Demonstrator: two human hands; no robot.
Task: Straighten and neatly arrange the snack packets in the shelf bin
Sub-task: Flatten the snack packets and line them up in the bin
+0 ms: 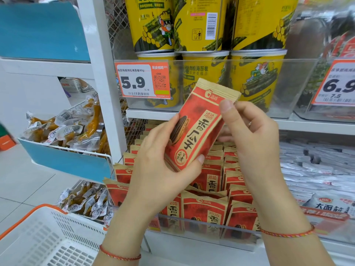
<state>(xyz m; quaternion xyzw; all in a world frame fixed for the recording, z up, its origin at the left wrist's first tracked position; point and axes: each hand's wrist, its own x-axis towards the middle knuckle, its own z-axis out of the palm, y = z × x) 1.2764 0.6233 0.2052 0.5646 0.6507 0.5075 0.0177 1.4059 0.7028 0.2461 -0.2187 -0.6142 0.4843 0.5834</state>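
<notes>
In the middle of the frame, both hands hold one red packet (196,125) tilted up above the bin (201,225). The left hand (163,160) grips its bottom end. The right hand (247,135) pinches its top. More red packets (209,206) stand in rows in the bin below.

A flat red-and-tan paper snack packet (197,124) with black lettering and a dark seed picture is lifted above the bin, tilted with its crimped top toward the upper right. Beneath it, the clear plastic shelf bin (203,228) holds many matching red-and-tan packets (208,191) standing upright in rows, some leaning unevenly against each other
</notes>
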